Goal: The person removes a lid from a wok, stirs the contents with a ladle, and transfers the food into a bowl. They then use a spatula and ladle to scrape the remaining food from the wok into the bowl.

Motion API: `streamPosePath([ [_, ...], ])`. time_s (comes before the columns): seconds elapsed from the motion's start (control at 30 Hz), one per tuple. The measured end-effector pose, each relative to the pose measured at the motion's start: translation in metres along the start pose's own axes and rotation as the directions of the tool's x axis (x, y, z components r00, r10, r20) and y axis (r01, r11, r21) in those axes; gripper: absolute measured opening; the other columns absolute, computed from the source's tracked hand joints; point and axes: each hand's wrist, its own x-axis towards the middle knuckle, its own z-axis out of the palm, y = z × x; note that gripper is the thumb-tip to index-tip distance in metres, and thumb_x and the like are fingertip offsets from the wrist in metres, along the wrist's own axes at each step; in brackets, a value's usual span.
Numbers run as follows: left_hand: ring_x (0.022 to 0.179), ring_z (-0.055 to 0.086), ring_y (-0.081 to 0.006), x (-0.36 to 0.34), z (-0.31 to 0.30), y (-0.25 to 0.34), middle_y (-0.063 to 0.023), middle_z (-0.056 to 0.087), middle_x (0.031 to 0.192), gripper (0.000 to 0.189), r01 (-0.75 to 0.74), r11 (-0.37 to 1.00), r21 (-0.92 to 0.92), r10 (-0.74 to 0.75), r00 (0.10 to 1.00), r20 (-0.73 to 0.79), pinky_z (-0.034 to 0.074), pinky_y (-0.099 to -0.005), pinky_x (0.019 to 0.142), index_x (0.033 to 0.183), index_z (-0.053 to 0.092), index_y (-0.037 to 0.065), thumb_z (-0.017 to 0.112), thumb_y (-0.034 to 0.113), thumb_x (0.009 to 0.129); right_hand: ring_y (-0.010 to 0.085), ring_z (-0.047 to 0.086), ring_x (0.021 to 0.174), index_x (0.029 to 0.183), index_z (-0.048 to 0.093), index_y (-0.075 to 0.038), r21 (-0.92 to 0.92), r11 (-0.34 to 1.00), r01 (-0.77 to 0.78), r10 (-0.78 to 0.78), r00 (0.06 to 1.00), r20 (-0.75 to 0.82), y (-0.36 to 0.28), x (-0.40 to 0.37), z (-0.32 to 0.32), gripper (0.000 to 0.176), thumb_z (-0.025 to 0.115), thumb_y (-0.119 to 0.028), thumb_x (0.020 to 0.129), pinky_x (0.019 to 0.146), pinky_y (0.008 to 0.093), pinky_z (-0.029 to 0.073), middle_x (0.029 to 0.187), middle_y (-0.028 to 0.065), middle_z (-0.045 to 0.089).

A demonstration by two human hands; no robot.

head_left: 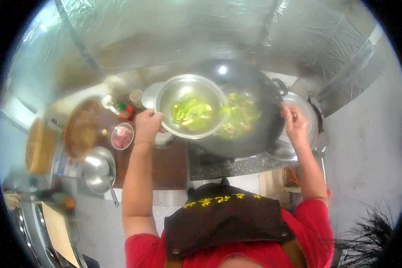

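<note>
My left hand (147, 126) grips the rim of a steel bowl (165, 96) that holds green pepper pieces (191, 111), tilted over the left side of a black wok (254, 129). Chopped vegetables (239, 117) lie in the wok. My right hand (294, 123) is closed on the wok's right rim, near its handle (280, 85).
On the counter to the left stand a small bowl of raw meat (122, 136), a steel bowl with a ladle (99, 169), sauce bottles (120, 108) and a round wooden board (81, 127). A steel lid or pan (310, 118) sits right of the wok. Foil (201, 31) covers the wall behind.
</note>
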Motion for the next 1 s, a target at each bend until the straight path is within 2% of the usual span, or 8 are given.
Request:
streamPosePath([
  [0.03, 0.046, 0.050, -0.0076, -0.004, -0.004, 0.007, -0.0020, 0.058, 0.062, 0.011, 0.012, 1.000, -0.024, -0.012, 1.000, -0.008, 0.044, -0.0213, 0.040, 0.078, 0.063, -0.001, 0.054, 0.005, 0.075, 0.0143, 0.066, 0.074, 0.100, 0.062, -0.003, 0.051, 0.998, 0.045, -0.043, 0.998, -0.045, 0.022, -0.003, 0.013, 0.018, 0.054, -0.017, 0.092, 0.066, 0.0256, 0.052, 0.087, 0.0136, 0.066],
  [0.13, 0.045, 0.050, -0.0076, -0.007, -0.013, 0.005, -0.0015, 0.058, 0.062, 0.010, 0.003, 0.993, -0.119, -0.007, 0.999, -0.033, 0.044, -0.0217, 0.040, 0.077, 0.063, 0.000, 0.055, 0.005, 0.076, 0.0166, 0.066, 0.070, 0.097, 0.062, -0.002, 0.124, 0.985, -0.120, 0.124, 0.992, -0.029, 0.023, -0.013, 0.027, 0.018, 0.054, -0.018, 0.092, 0.062, 0.0265, 0.052, 0.086, 0.0113, 0.066],
  [0.17, 0.046, 0.050, -0.0077, -0.007, -0.013, 0.008, -0.0012, 0.058, 0.062, 0.010, 0.017, 0.993, -0.113, -0.026, 0.997, -0.073, 0.044, -0.0218, 0.040, 0.077, 0.063, 0.000, 0.055, 0.006, 0.076, 0.0196, 0.066, 0.065, 0.097, 0.059, 0.001, 0.302, 0.922, -0.244, 0.265, 0.964, -0.031, 0.020, -0.014, 0.035, 0.023, 0.053, -0.020, 0.092, 0.060, 0.0272, 0.052, 0.086, 0.0108, 0.065],
  [0.27, 0.050, 0.054, -0.0098, -0.005, -0.015, 0.004, -0.0052, 0.061, 0.067, 0.015, 0.027, 0.992, -0.124, -0.041, 0.993, -0.109, 0.047, -0.0226, 0.043, 0.079, 0.064, -0.003, 0.052, 0.006, 0.076, 0.0231, 0.065, 0.062, 0.094, 0.055, 0.005, 0.540, 0.719, -0.438, 0.528, 0.849, -0.015, 0.017, -0.011, 0.044, 0.028, 0.053, -0.023, 0.092, 0.055, 0.0296, 0.053, 0.085, 0.0135, 0.063],
  [0.47, 0.052, 0.054, -0.0095, 0.004, -0.024, -0.005, -0.0050, 0.061, 0.068, 0.013, -0.008, 0.993, -0.120, -0.010, 0.990, -0.143, 0.047, -0.0229, 0.043, 0.077, 0.063, -0.002, 0.053, 0.007, 0.076, 0.0262, 0.063, 0.055, 0.090, 0.052, 0.007, 0.770, 0.438, -0.464, 0.666, 0.743, 0.069, 0.040, -0.008, 0.047, 0.028, 0.052, -0.021, 0.091, 0.045, 0.0331, 0.053, 0.079, 0.0209, 0.060],
  [0.7, 0.052, 0.056, -0.0105, 0.007, -0.024, 0.003, -0.0064, 0.061, 0.068, 0.014, -0.031, 0.997, -0.068, 0.020, 0.988, -0.150, 0.047, -0.0236, 0.043, 0.076, 0.062, -0.003, 0.053, 0.007, 0.076, 0.0264, 0.062, 0.053, 0.090, 0.052, 0.007, 0.729, 0.493, -0.476, 0.628, 0.774, 0.081, 0.012, 0.020, 0.005, 0.026, 0.054, -0.019, 0.085, 0.045, 0.0322, 0.052, 0.074, 0.0185, 0.058],
  [0.8, 0.053, 0.057, -0.0117, 0.010, -0.019, 0.009, -0.0083, 0.062, 0.068, 0.016, -0.043, 0.999, -0.026, 0.039, 0.989, -0.145, 0.047, -0.0238, 0.043, 0.078, 0.062, -0.006, 0.053, 0.007, 0.075, 0.0268, 0.062, 0.056, 0.095, 0.052, 0.008, 0.720, 0.566, -0.401, 0.578, 0.816, 0.001, -0.010, 0.037, -0.019, 0.028, 0.055, -0.018, 0.083, 0.047, 0.0322, 0.050, 0.086, 0.0185, 0.057],
  [1.0, 0.046, 0.057, -0.0134, 0.020, -0.002, 0.004, -0.0104, 0.061, 0.063, 0.019, -0.071, 0.997, 0.033, 0.075, 0.991, -0.110, 0.046, -0.0245, 0.040, 0.078, 0.062, -0.008, 0.055, 0.009, 0.074, 0.0244, 0.063, 0.054, 0.094, 0.053, 0.009, 0.660, 0.675, -0.330, 0.471, 0.881, -0.042, -0.046, 0.066, -0.059, 0.030, 0.053, -0.020, 0.087, 0.047, 0.0297, 0.052, 0.085, 0.0170, 0.057],
])
